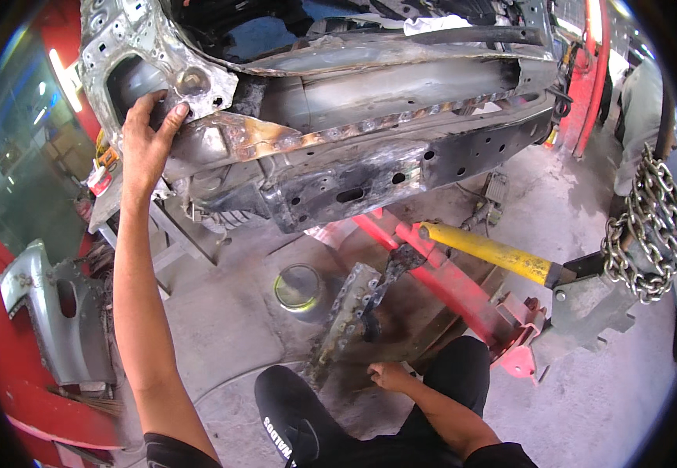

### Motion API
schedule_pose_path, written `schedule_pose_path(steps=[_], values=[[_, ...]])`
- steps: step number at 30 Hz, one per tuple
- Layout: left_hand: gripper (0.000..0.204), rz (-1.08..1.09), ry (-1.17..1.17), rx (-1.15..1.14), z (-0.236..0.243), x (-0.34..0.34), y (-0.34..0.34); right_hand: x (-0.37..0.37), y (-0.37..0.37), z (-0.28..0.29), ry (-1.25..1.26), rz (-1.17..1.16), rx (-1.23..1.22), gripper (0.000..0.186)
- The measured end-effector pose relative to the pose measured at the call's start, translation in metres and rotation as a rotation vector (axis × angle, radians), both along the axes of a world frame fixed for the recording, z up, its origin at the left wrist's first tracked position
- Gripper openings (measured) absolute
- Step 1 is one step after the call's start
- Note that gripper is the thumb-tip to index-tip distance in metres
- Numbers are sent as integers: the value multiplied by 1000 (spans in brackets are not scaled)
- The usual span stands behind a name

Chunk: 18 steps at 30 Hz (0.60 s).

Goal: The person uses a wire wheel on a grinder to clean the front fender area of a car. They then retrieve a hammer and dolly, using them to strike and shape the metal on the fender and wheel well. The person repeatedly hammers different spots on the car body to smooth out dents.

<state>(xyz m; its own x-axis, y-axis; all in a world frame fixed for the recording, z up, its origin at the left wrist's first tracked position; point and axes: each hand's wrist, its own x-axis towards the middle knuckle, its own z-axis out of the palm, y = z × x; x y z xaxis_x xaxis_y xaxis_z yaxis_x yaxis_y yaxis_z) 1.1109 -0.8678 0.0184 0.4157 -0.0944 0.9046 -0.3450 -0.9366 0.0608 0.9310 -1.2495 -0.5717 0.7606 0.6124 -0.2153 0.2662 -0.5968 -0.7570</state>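
Observation:
My left hand [147, 139] rests on the bare metal corner panel [212, 90] of a stripped car body, its thumb and fingers spread beside a large opening. Right of that hand, a welded seam [291, 142] with heat-browned metal runs along the lower edge of the long grey panel [369, 97]. Low down by my right knee, my right hand [391, 377] is closed with curled fingers. Whatever those fingers may hold is hidden. Near it, a cut metal strip with a row of holes [344, 312] leans at a slant between my knees and the car.
A round can [298, 288] stands on the floor. Red lift arm [447, 285] and a yellow-handled bar [486, 253] cross at right, beside a hanging chain [646, 226]. A grey fender [65, 316] leans at left. Below the seam runs a black bumper beam [365, 183].

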Motion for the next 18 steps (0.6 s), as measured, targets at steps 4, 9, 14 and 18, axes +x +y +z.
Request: schedule_pose_path(steps=[4,9,14,18], values=[[54,47,44,48,5,-7,-8,0,5,-1,64,22,-15,29],[75,174,218,-23,12,-11,-12,6,18,-27,48,119,-72,31],[90,162,284,-138,16,-15,-17,7,23,-45,-14,173,-39,31],[72,118,158,-59,13,-9,-18,10,21,-41,49,183,-86,29]])
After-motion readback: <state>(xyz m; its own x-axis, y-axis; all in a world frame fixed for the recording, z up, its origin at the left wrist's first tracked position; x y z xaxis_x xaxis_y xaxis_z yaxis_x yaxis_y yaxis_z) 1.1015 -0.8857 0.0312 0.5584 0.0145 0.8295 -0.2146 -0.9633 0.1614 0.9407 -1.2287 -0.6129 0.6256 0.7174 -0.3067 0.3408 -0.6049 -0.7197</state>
